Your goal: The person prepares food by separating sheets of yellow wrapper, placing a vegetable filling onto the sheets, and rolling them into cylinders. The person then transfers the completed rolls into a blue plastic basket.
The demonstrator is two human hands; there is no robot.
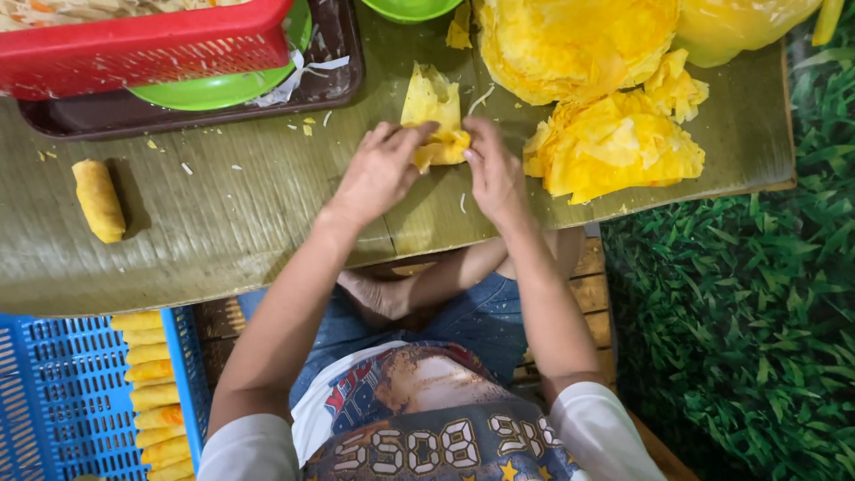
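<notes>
Pinching yellow wrapper point(434, 111), long axis away, tip outward, both hands: left hand point(378, 174), right hand point(495, 174).

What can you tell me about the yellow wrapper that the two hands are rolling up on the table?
The yellow wrapper is a thin, soft, crepe-like sheet, bright yellow and slightly crumpled. Its far end lies flat and pointed on the greenish table, while the near end is rolled into a small bundle. The left hand and the right hand pinch that roll from either side with their fingertips. Any filling is hidden. It sits at the table's middle, just left of the loose wrapper pile.
</notes>
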